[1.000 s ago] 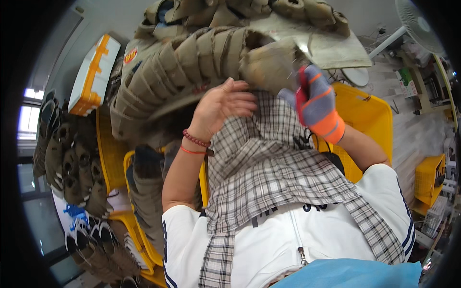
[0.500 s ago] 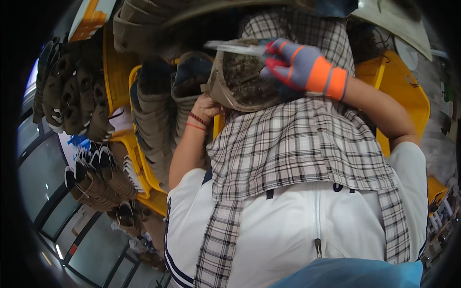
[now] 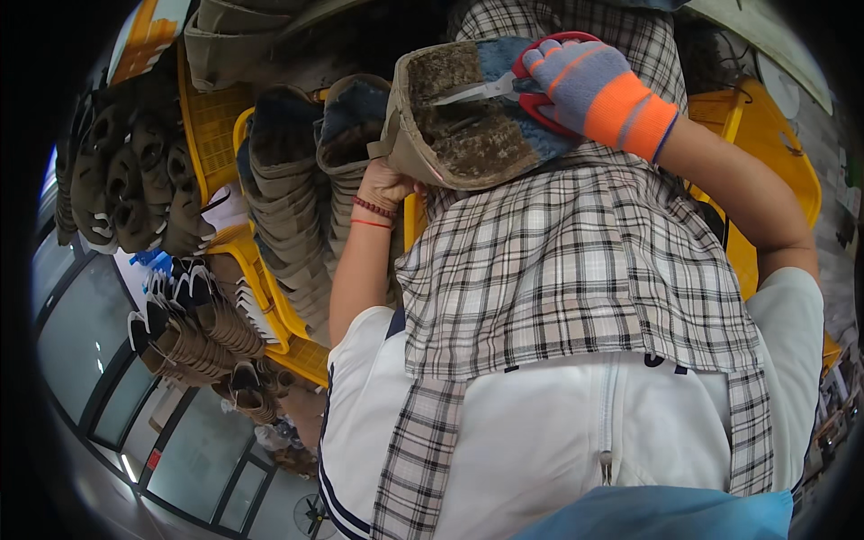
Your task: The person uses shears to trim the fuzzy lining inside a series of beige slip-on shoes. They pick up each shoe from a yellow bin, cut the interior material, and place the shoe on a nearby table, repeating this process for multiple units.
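Change: boot piece [image 3: 468,126] now sits higher in view than before, scissors [image 3: 504,87] laid across it.
Left hand [image 3: 387,184]: bare, grips the piece's lower left edge; fingers mostly hidden behind it.
Right hand [image 3: 589,85]: gloved, closed through the red scissor handles.
Blades: apparently nearly closed; tips hard to make out.
Crate [image 3: 270,297]: yellow, at left, stacked with similar pieces.

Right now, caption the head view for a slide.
Gloved right hand trims a fuzzy boot upper with scissors.
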Available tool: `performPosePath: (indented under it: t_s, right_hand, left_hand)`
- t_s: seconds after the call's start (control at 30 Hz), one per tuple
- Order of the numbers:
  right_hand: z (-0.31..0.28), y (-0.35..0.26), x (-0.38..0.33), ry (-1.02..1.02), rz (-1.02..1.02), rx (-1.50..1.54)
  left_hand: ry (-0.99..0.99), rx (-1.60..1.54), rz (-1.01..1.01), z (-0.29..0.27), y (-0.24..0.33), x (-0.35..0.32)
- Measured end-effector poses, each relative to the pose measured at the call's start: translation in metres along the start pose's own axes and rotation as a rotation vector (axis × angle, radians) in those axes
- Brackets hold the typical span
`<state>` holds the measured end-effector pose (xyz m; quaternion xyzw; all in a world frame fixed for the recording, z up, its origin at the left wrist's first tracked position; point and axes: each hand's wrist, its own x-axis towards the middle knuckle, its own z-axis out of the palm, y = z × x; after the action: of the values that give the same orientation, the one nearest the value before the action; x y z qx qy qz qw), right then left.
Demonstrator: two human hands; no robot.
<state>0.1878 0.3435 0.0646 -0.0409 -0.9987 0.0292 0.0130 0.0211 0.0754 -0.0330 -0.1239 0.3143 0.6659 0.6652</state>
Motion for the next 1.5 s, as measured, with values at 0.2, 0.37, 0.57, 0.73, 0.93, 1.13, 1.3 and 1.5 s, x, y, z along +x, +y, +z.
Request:
performPosePath:
  t_s: [0.2, 0.37, 0.57, 0.73, 0.93, 1.13, 1.3, 1.5]
  right_hand:
    - [-0.003, -0.007, 0.017, -0.093, -0.018, -0.148]
    - [-0.003, -0.009, 0.021, -0.103, -0.022, -0.153]
    - [-0.002, -0.008, 0.020, -0.134, 0.000, -0.191]
    - [-0.015, 0.000, 0.009, -0.094, 0.120, -0.017]
    - [0.016, 0.009, 0.011, -0.143, 0.122, -0.022]
    - [0.004, 0.013, 0.004, -0.072, 0.121, 0.155]
    - [-0.016, 0.007, -0.012, 0.063, -0.081, 0.194]
    - [0.010, -0.002, 0.000, -0.299, 0.129, 0.129]
  left_hand:
    - [0.007, 0.009, 0.039, 0.003, -0.002, -0.002]
    - [-0.035, 0.029, 0.035, -0.002, -0.001, 0.000]
    - [-0.017, 0.065, 0.041, -0.005, -0.001, -0.001]
    - [0.019, 0.187, 0.069, -0.028, -0.003, 0.002]
    - [0.080, 0.164, 0.085, -0.014, -0.005, -0.003]
    - [0.304, 0.313, 0.216, 0.011, -0.019, -0.005]
    - [0.337, 0.475, 0.176, 0.012, -0.017, 0.001]
    - [0.329, 0.447, 0.197, 0.022, -0.022, 0.001]
